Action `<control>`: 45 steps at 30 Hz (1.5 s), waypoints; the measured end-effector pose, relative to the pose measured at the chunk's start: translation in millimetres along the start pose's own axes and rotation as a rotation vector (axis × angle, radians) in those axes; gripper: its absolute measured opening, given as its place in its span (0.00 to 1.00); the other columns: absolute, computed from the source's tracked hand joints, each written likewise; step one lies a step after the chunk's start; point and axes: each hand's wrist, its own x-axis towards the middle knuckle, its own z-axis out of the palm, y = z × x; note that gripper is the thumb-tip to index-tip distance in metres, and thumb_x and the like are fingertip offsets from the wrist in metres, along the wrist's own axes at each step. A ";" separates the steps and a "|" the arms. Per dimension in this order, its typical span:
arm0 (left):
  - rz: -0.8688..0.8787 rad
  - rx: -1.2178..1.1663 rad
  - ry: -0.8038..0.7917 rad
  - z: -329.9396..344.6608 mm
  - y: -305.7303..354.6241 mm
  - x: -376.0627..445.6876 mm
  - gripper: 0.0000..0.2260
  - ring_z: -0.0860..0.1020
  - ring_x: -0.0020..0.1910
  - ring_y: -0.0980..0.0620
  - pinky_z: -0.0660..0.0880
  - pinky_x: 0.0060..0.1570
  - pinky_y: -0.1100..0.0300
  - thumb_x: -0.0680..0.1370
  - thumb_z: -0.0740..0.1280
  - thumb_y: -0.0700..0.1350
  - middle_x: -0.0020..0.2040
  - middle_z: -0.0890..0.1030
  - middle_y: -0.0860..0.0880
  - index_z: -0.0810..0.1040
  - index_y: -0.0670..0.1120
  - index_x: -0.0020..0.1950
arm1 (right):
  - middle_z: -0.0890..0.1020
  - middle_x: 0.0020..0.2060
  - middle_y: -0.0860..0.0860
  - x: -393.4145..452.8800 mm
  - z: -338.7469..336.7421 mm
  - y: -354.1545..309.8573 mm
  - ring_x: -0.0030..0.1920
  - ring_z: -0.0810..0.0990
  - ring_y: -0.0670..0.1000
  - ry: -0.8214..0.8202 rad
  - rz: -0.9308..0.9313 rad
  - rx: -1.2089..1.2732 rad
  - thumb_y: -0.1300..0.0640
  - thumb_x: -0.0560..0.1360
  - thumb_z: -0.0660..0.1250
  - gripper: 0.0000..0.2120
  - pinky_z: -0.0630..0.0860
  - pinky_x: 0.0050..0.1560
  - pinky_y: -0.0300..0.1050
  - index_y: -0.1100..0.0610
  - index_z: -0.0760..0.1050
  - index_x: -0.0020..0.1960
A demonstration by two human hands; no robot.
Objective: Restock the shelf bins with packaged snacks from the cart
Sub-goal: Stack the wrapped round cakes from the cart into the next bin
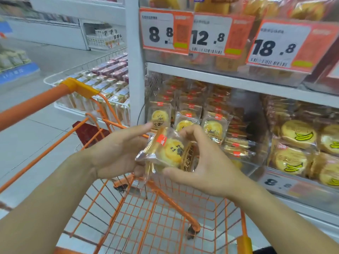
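Note:
Both hands hold a small stack of clear-wrapped yellow pastry packs above the orange wire cart. My left hand grips the stack's left side from below. My right hand pinches its right end between thumb and fingers. Straight behind the packs is a clear shelf bin filled with rows of the same pastry packs. The cart basket below shows only bare wire.
To the right stands a bin of banana-print cakes. Orange price tags hang from the upper shelf. A white upright post borders the shelf. Behind the cart, a white wire basket holds boxed goods. Grey floor lies to the left.

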 end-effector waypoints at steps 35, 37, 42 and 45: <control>0.037 0.602 0.172 41.6 -32.1 39.6 0.51 0.72 0.69 0.60 0.71 0.68 0.54 0.60 0.78 0.69 0.71 0.72 0.60 0.57 0.59 0.77 | 0.72 0.55 0.39 -15.1 -5.6 52.8 0.52 0.74 0.40 0.050 0.152 -0.107 0.37 0.74 0.70 0.33 0.73 0.52 0.38 0.42 0.62 0.75; 0.017 0.676 0.133 39.7 -29.8 37.3 0.51 0.72 0.69 0.59 0.71 0.69 0.54 0.59 0.80 0.66 0.71 0.72 0.60 0.59 0.58 0.76 | 0.72 0.60 0.42 -16.7 -10.4 49.8 0.56 0.74 0.41 0.027 0.167 -0.140 0.34 0.70 0.71 0.33 0.73 0.54 0.35 0.42 0.66 0.71; 0.107 0.732 0.047 51.8 -21.4 35.5 0.36 0.79 0.58 0.62 0.75 0.62 0.60 0.64 0.83 0.49 0.58 0.81 0.61 0.70 0.57 0.67 | 0.66 0.70 0.38 -25.6 -26.8 44.4 0.67 0.70 0.38 -0.108 0.150 -0.063 0.39 0.60 0.82 0.49 0.72 0.68 0.43 0.40 0.60 0.74; 0.173 0.695 0.056 58.6 -18.8 37.9 0.38 0.80 0.60 0.59 0.77 0.62 0.51 0.64 0.83 0.49 0.60 0.81 0.60 0.70 0.57 0.70 | 0.63 0.76 0.40 -30.2 -23.6 43.1 0.74 0.65 0.43 -0.187 0.112 -0.170 0.39 0.56 0.84 0.63 0.65 0.72 0.41 0.40 0.48 0.79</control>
